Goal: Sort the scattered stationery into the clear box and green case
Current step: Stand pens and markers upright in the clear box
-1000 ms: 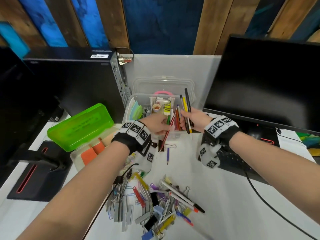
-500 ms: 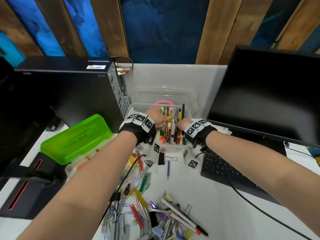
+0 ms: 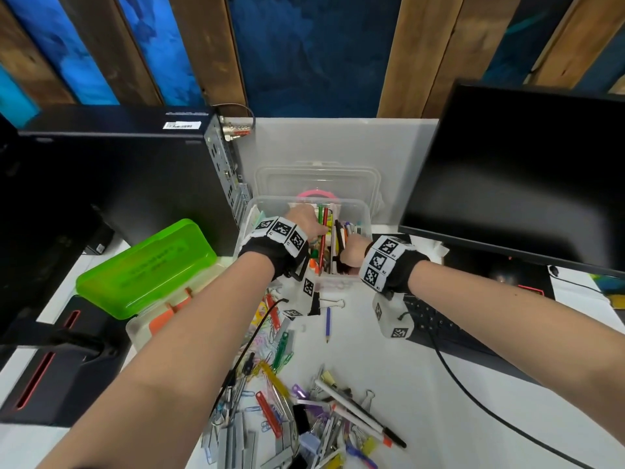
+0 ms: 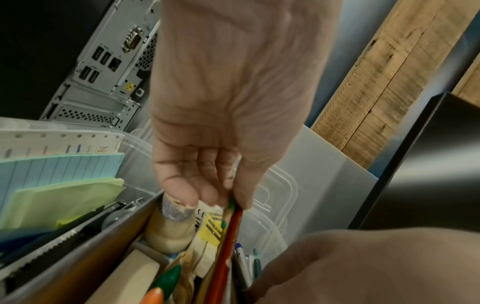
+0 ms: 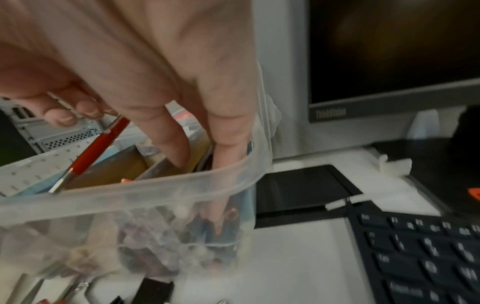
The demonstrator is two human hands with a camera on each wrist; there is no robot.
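We see the clear box (image 3: pixel 363 211) hemmed between the computer tower (image 3: pixel 118 184) and monitor (image 3: pixel 514 177); the green case (image 3: pixel 145 265) lies open leftward. Inside the box's rim, our left hand (image 4: pixel 233 98) pinches a red pencil (image 4: pixel 227 242); our right hand (image 5: pixel 145 61) dips straight fingers among pens.

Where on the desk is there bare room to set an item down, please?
Bare desk lies between the loose stationery pile, the keyboard and its cable. The clear box is crowded, with both hands in it, and the pile fills the near centre.
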